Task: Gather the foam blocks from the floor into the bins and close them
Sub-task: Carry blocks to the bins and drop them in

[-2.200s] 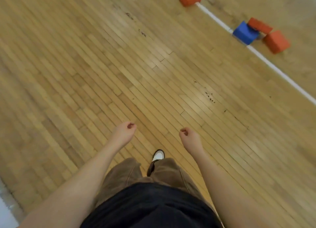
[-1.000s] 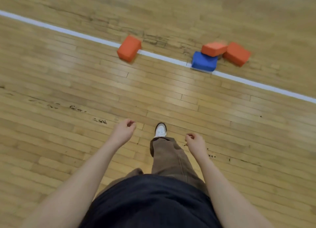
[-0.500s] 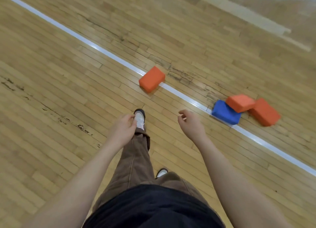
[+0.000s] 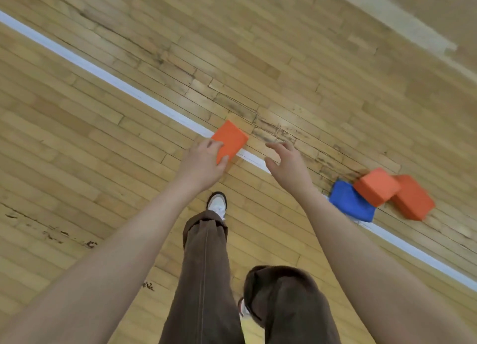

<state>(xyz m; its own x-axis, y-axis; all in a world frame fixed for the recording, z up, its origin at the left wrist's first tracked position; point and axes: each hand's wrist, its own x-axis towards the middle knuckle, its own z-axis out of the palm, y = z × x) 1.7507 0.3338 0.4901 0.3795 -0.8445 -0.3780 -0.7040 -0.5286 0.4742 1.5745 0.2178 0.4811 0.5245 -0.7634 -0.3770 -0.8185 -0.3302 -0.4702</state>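
An orange foam block point(image 4: 232, 138) lies on the white floor line point(image 4: 103, 73). My left hand point(image 4: 204, 163) is on its near left corner, with fingers over the top face and the thumb against the near edge. My right hand point(image 4: 286, 163) hovers just right of the block, fingers spread and holding nothing. Further right along the line a blue foam block point(image 4: 348, 204) lies under one edge of a second orange block point(image 4: 375, 186). A third orange block point(image 4: 413, 198) touches that one. No bin is in view.
Wooden gym floor point(image 4: 77, 150) spreads all around. My brown-trousered legs and a white shoe point(image 4: 217, 204) stand just behind the nearest block. A pale strip point(image 4: 387, 16) crosses the floor at the upper right.
I have stepped up to the line and leaned down. Both hands reached forward; the left closed onto the lone orange block and the right opened beside it.
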